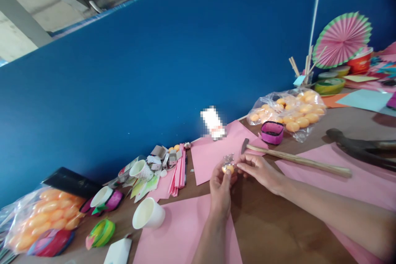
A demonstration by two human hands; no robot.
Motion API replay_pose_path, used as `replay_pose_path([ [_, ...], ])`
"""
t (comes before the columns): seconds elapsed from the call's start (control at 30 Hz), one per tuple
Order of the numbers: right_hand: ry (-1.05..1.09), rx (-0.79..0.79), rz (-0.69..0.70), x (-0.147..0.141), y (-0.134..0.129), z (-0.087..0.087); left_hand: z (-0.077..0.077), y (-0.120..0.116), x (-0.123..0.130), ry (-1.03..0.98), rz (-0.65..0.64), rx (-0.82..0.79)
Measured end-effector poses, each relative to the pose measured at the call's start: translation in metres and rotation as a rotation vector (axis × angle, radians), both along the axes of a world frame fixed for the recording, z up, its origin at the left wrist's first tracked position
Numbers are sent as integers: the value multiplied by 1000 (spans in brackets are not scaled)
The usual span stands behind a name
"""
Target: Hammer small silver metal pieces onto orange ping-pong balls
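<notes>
My left hand (221,189) is closed around a small yellow-orange ball (228,169), with the thumb across its front. Shiny silvery material (229,158) shows at the top of the ball; whether it is foil or small metal pieces is too blurred to tell. Thumb and forefinger of my right hand (258,170) are pinched together right beside the ball. What they grip, if anything, is hidden. Both hands are above the brown table, near a pink paper sheet (206,159). Just beyond the right hand lies a hammer (297,157) with a wooden handle.
Clear bags of orange balls lie at the back right (301,111) and far left (46,214). A white paper cup (149,213) tilts on pink paper. Small boxes (163,154), pink strips (178,169) and a purple ring-shaped item (272,133) lie around. A blue partition (154,70) stands behind.
</notes>
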State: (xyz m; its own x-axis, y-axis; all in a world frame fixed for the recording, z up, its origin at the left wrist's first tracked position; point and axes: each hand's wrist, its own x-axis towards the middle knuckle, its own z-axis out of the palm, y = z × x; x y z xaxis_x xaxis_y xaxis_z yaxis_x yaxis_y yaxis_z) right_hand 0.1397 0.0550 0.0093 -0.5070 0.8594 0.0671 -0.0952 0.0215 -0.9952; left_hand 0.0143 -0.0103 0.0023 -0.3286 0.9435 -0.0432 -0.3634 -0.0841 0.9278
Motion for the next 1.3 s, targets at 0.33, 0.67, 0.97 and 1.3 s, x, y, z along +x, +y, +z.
replay_pose_path([
  [0.33, -66, 65, -36, 0, 1, 3, 0, 0, -1, 7, -9, 2],
  [0.67, -32, 122, -47, 1, 0, 1, -3, 0, -1, 23, -8, 3],
  [0.97, -24, 67, -13, 0, -2, 4, -2, 1, -2, 63, -48, 64],
  [1.3, -46, 101, 20, 0, -6, 8, 0, 0, -1, 148, -36, 44],
])
